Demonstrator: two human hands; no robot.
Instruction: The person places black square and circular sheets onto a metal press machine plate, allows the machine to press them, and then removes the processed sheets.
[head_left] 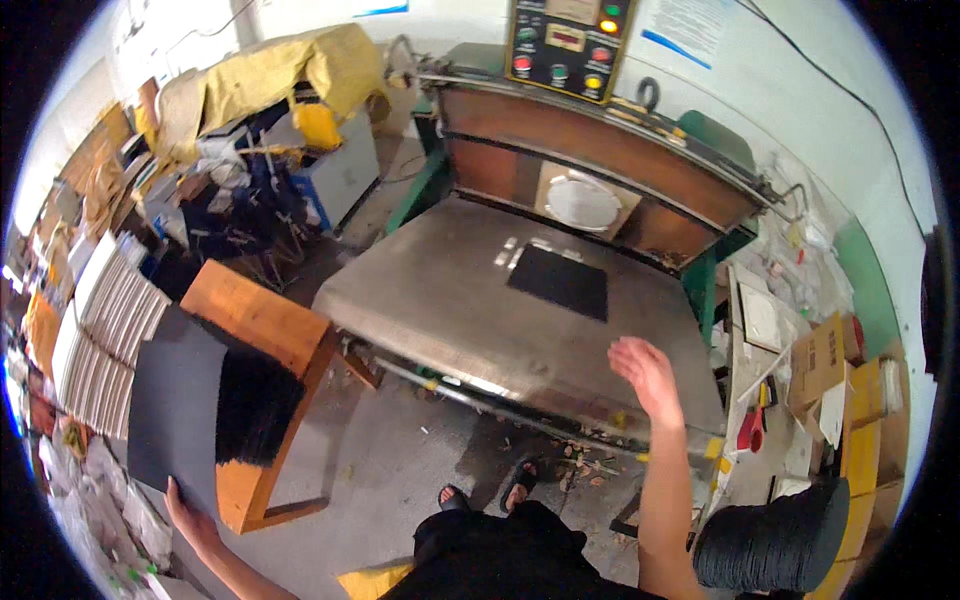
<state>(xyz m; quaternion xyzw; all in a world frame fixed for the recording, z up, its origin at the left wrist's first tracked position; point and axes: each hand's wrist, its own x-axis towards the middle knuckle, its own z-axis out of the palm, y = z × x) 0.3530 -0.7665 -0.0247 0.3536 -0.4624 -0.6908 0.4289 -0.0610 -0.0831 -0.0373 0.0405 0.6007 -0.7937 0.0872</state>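
At the lower left, my left hand grips the near edge of a flat black sheet, its fingers partly hidden. That sheet overlaps a pile of black sheets on a wooden table. My right hand is held over the front right part of a press's metal bed, fingers stretched out and nothing in them. Farther back on the bed lies a smaller black rectangular sheet, with a few small pale pieces beside its far left edge.
Behind the bed rises the press's upper part, with a control panel of lit buttons above. White stacked sheets stand far left. On the right are a round black stack, cardboard boxes and a red-handled tool.
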